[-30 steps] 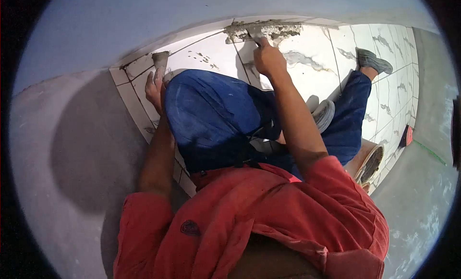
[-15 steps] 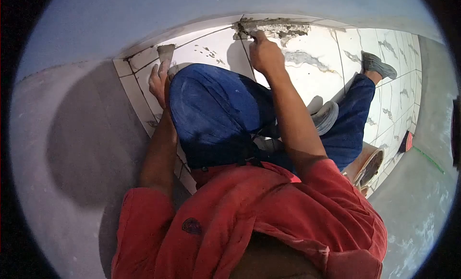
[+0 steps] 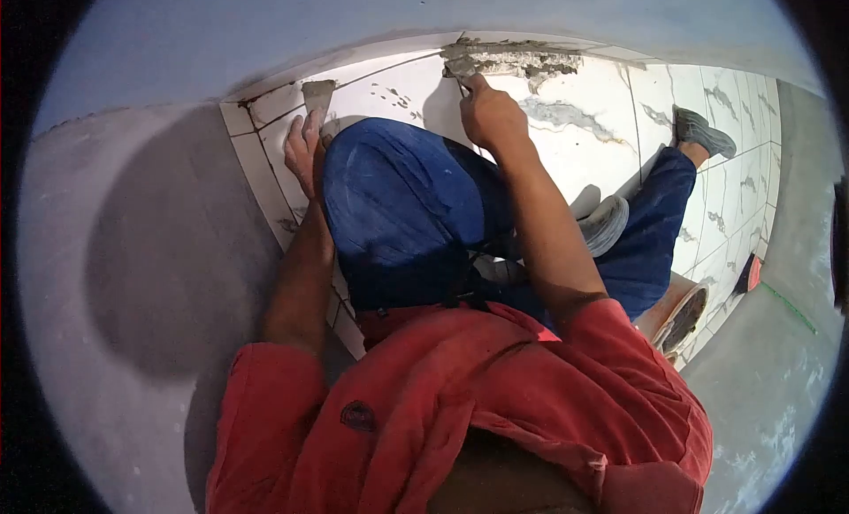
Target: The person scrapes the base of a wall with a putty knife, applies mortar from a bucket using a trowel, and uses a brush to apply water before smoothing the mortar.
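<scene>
My right hand is closed round the handle of a putty knife, whose blade lies at the left end of a rough strip of mortar along the wall's foot. My left hand grips a second, wider putty knife beside my bent knee. Its fingers point up along the blade, which is coated with grey matter and sits close to the wall edge. White marbled floor tiles lie under both tools, with small grey crumbs between them.
A blue-grey wall runs along the far side, and a grey one rises at left. A bucket with dark contents stands behind my leg at right. Near it are a red-and-black object and a green strip.
The view has shifted slightly. My right hand has drawn a little back from the wall, and its putty knife's blade shows more. My left hand keeps its place by the knee.
</scene>
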Demonstrator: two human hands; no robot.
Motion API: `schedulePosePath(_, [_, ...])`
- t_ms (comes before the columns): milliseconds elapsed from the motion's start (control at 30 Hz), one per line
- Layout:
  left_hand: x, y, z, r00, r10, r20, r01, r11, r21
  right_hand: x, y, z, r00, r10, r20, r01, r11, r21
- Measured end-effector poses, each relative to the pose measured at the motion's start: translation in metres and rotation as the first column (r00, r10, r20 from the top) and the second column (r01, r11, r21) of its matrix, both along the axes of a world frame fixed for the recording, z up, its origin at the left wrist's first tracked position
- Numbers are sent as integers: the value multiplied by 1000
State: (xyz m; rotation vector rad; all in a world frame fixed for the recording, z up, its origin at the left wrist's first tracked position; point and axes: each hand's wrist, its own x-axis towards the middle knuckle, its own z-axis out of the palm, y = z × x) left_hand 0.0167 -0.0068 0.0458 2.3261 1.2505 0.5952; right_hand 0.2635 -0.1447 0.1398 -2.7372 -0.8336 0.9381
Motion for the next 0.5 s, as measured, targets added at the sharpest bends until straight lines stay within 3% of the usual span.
schedulePosePath(33, [-1,-1,-2,993,28,113,-13,992,-125,3,-3,0,1000,12,-2,-12,1000,-4])
schedulePosePath(67, [-3,2,-8,993,24,114,-9,992,-127,4,0,6,1000,8,-1,-8,1000,-7])
schedulePosePath(133, [-7,8,-22,992,-41,-117,56,990,129,3,6,12,1000,4,14,-5,997,82])
schedulePosePath(233, [2,1,1,989,-1,-151,7,999,36,-1,6,0,1000,4,-18,-3,998,56])
schedulePosePath(367, [-6,8,-13,981,-16,-194,34,995,90,2,-1,8,998,49,-30,-49,998,26])
schedulePosePath(433, [-2,9,-9,982,-42,-183,60,994,95,6,-3,8,998,56,-14,-55,995,88])
schedulePosePath(500, [-2,6,-17,990,-47,-132,66,987,147,7,3,-1,999,52,7,-52,998,42])
